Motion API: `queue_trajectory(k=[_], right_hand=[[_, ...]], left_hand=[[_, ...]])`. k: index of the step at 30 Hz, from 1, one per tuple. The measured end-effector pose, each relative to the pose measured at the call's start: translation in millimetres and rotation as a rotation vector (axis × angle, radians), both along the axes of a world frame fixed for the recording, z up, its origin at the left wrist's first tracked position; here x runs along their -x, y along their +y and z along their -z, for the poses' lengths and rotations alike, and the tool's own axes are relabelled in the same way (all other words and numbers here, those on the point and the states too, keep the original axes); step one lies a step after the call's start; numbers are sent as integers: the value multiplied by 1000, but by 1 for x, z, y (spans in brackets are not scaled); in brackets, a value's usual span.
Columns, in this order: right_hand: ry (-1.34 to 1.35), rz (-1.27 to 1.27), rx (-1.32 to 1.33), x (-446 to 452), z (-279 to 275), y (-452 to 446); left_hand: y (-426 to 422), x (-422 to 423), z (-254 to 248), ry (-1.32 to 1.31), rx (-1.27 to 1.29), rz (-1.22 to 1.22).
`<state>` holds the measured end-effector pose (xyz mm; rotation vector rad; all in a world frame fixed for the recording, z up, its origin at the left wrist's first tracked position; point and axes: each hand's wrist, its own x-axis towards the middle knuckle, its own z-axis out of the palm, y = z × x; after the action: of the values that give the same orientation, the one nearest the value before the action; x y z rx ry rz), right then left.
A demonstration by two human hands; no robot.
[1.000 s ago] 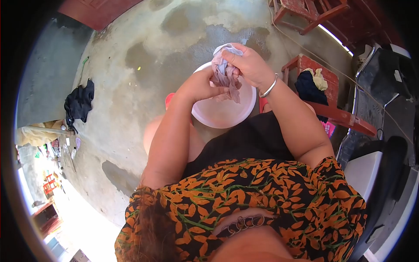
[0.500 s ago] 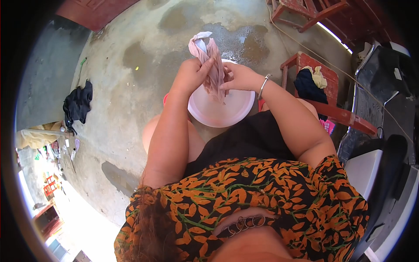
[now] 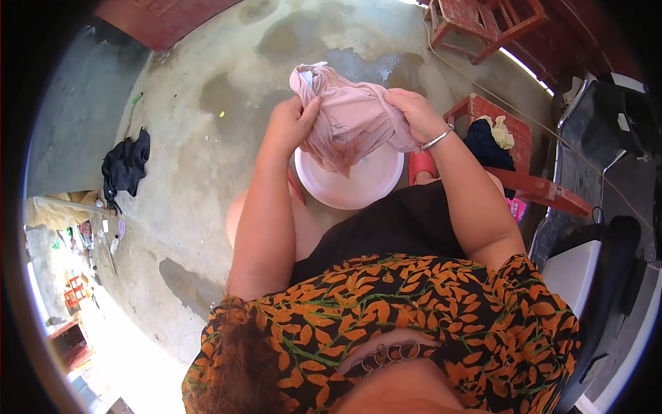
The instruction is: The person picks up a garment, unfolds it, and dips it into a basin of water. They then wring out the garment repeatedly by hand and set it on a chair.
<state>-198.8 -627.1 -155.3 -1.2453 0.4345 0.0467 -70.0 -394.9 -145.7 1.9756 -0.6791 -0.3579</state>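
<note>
A pink piece of clothing (image 3: 355, 110), which looks wet, is stretched between my two hands above a white basin (image 3: 348, 196). My left hand (image 3: 293, 123) is closed on its left edge, with the thumb on top. At the opposite edge, my right hand (image 3: 415, 117) grips the cloth, a silver bracelet (image 3: 438, 137) round the wrist. Lower folds of the cloth hang down over the basin and hide its far rim. The garment's exact kind does not show.
A red wooden stool (image 3: 514, 134) with dark and cream cloths stands at the right. Black chairs (image 3: 593, 138) are beyond it. A black cloth (image 3: 126, 162) lies on the concrete floor at the left. Red slippers (image 3: 422, 164) flank the basin.
The pink clothing was bunched into a narrow twist and is now spread wide. My right hand has moved right and away from my left hand, which has shifted slightly left.
</note>
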Motion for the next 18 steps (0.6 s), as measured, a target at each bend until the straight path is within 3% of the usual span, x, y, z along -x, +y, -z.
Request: queue_trajectory(k=[3, 5, 9, 11, 18], right_hand=[[-11, 6, -41, 8, -19, 4], [-115, -51, 118, 11, -24, 5], [-74, -75, 178, 15, -31, 0], [-102, 24, 51, 16, -24, -7], [-134, 86, -63, 20, -38, -13]], left_hand=[[3, -4, 3, 19, 18, -4], [4, -4, 4, 59, 47, -38], [7, -10, 0, 133, 22, -44], [10, -16, 5, -14, -19, -5], [10, -14, -1, 4, 83, -49]])
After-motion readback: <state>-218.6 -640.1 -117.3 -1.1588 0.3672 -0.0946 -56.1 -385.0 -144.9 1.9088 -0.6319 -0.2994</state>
